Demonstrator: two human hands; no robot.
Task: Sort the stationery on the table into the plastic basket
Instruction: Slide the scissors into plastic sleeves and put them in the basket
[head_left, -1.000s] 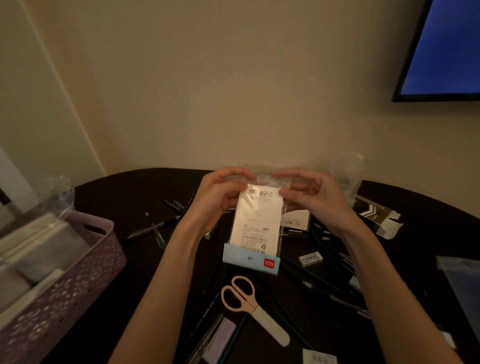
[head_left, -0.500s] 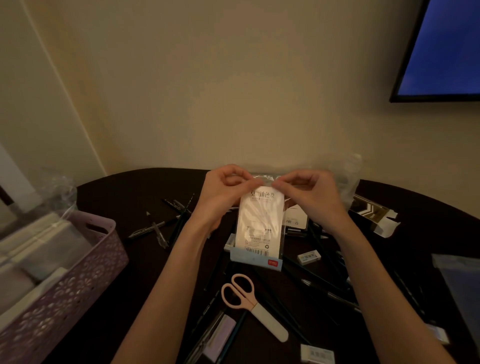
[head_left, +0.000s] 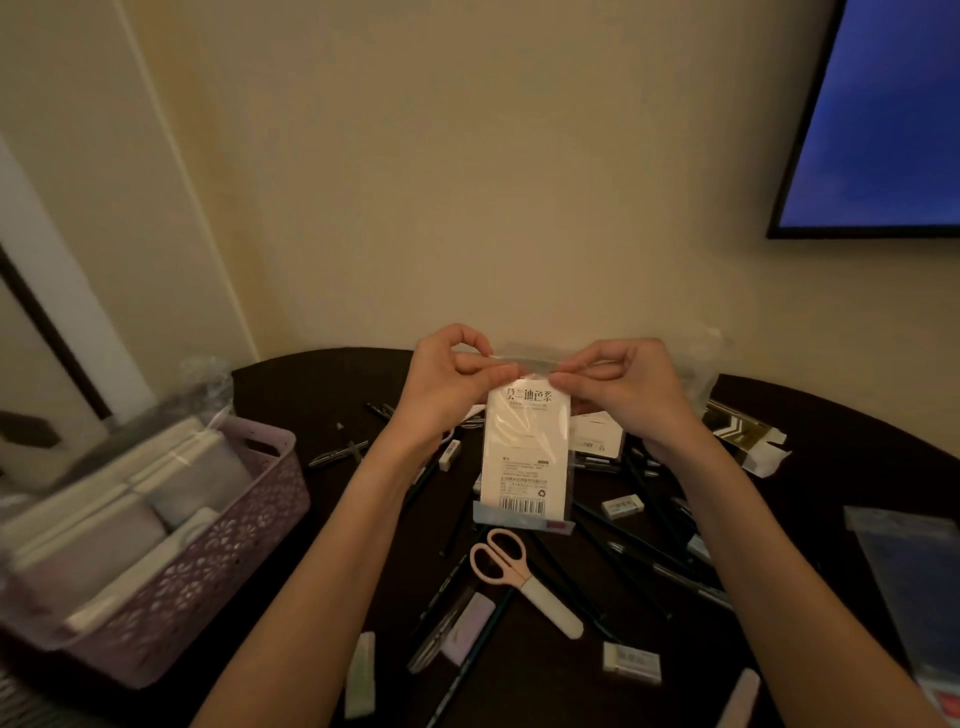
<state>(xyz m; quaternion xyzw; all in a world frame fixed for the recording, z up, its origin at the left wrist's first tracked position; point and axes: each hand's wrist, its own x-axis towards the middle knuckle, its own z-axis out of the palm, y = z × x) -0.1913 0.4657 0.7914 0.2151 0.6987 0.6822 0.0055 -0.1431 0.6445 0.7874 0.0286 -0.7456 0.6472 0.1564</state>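
Packet (head_left: 524, 457): long axis upright, barcode end down, hanging below my hands; left hand (head_left: 447, 384) and right hand (head_left: 623, 387) each pinch its clear top flap.

Setting: a room in a home, dimly lit with warm light. Plain cream wall (head_left: 467, 182) behind, no fittings of a shop or lab. Flat screen (head_left: 883, 119) glowing blue, mounted on the wall at upper right. Round dark counter (head_left: 322, 379) pushed into the corner. Its top is strewn with household stationery: pink-handled scissors (head_left: 519, 577), pens, erasers (head_left: 622, 507), an opened small carton (head_left: 748, 436). Lilac perforated plastic basket (head_left: 208, 566) at the left edge, holding wrapped packs. Pale door frame (head_left: 47, 270) at far left.
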